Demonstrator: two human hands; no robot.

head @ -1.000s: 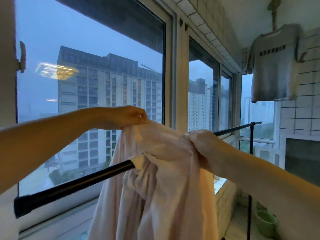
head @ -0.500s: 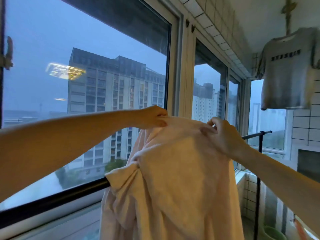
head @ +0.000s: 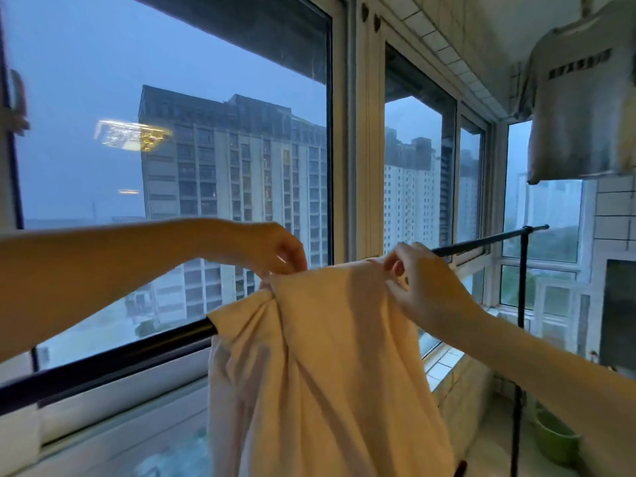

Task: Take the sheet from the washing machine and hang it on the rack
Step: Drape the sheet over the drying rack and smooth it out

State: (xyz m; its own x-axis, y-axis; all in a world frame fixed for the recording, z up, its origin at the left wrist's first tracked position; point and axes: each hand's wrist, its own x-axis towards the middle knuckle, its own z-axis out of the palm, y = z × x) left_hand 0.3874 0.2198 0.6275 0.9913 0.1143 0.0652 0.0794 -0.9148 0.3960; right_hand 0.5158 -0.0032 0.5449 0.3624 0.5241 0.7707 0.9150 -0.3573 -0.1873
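Note:
A pale cream sheet (head: 330,366) hangs bunched over the black rack bar (head: 113,359), which runs from lower left up to the right along the window. My left hand (head: 272,249) pinches the sheet's top edge on the left side. My right hand (head: 423,284) pinches the top edge on the right, close to the bar's far stretch. The cloth between the two hands is pulled fairly flat, with folds gathered below my left hand. The washing machine is out of view.
Large windows (head: 206,149) stand just behind the bar. A grey T-shirt (head: 581,98) hangs high at the right by the tiled wall. The rack's black upright (head: 519,321) stands at the right, with a green basin (head: 554,442) on the floor beside it.
Both hands have shifted along the sheet's top edge and now pinch it, further apart. The cloth between them has spread wider over the bar.

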